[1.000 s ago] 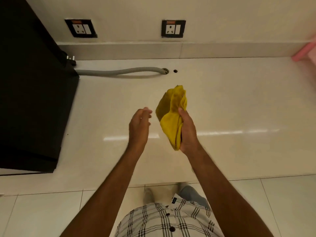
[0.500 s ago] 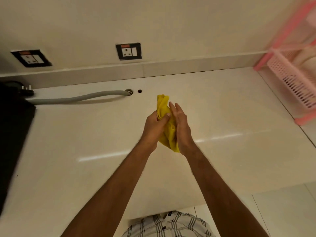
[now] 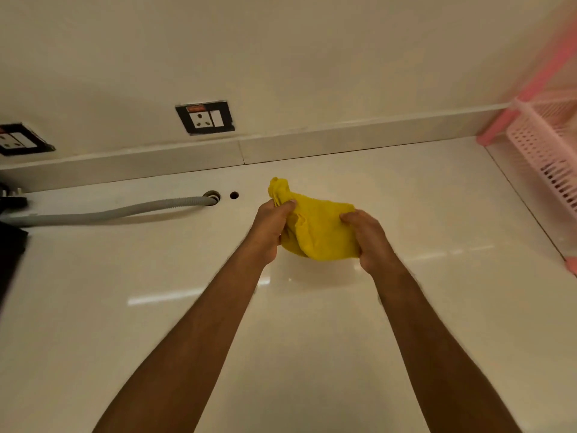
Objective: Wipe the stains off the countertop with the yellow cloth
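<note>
A wide, glossy cream countertop point(image 3: 156, 307) fills most of the view from above, running back to a low upstand and a pale wall. No stains can be made out on its shiny surface from here; only streaks of reflected light show. At the far right edge stands a pink plastic rack point(image 3: 543, 151) with a slotted basket. On the wall are two black-framed sockets point(image 3: 205, 117), one of them cut off at the left edge. A grey corrugated hose point(image 3: 109, 212) lies along the back of the counter and drops into a round hole, with a smaller hole just beside it. Two bare forearms reach in from the bottom. Between the hands hangs the yellow cloth point(image 3: 318, 229), bunched and sagging, held above the counter near the back and casting a soft shadow below it. The left hand point(image 3: 271, 226) is clenched on one gathered end, a twist of cloth poking up past the fingers; the right hand point(image 3: 371, 239) grasps the opposite side. The person appears to be spreading or refolding the cloth before wiping, so the wiping itself seems not yet begun. Next, the cloth likely needs lowering flat onto the counter and pressing down under one palm.
</note>
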Motion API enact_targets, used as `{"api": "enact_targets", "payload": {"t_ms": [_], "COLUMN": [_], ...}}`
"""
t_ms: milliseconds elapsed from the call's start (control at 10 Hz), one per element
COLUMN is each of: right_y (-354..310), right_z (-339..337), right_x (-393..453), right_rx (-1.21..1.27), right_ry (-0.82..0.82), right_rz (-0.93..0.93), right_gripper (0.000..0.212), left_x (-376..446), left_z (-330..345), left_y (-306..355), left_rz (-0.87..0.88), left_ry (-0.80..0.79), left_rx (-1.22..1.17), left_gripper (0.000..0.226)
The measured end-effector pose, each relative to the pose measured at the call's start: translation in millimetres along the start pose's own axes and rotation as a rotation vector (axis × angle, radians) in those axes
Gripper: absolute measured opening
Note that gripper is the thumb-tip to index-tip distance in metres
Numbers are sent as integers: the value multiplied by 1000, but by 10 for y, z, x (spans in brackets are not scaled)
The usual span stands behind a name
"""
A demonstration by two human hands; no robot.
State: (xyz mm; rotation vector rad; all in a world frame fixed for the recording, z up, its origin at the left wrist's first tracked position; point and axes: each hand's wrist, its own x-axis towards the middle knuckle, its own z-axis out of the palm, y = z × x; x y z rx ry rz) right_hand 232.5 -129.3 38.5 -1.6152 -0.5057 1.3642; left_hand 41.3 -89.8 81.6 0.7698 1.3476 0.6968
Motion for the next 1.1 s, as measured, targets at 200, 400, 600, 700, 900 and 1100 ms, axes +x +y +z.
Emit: {"api": "enact_targets", "payload": {"t_ms": [200, 400, 600, 700, 900, 1100], "right_y": [-396, -484, -37, 112, 94, 129], "right_z": [113, 300, 359, 380, 440, 456], "right_x": [739, 1399, 1640, 1641, 1608, 1414], "right_rx": [-211, -371, -960, -1087, -1177, -1176], "right_ry": [34, 100, 211, 227, 253, 164], "right_rz": [-242, -395, -450, -566, -629, -673], "right_gripper": [42, 44, 55, 46, 37, 52], "left_x": [640, 1269, 1594, 1611, 1578, 1370], "left_z": [-4, -29, -42, -32, -87, -241], "left_y": [223, 324, -83, -228, -251, -276], "left_rz": [-73, 75, 154, 262, 316, 390], "left_ry": [6, 125, 285, 270, 243, 205], "left_rx": [34, 71, 843, 1102, 1220, 1231], "left_gripper": [48, 52, 60, 55, 52, 60]}}
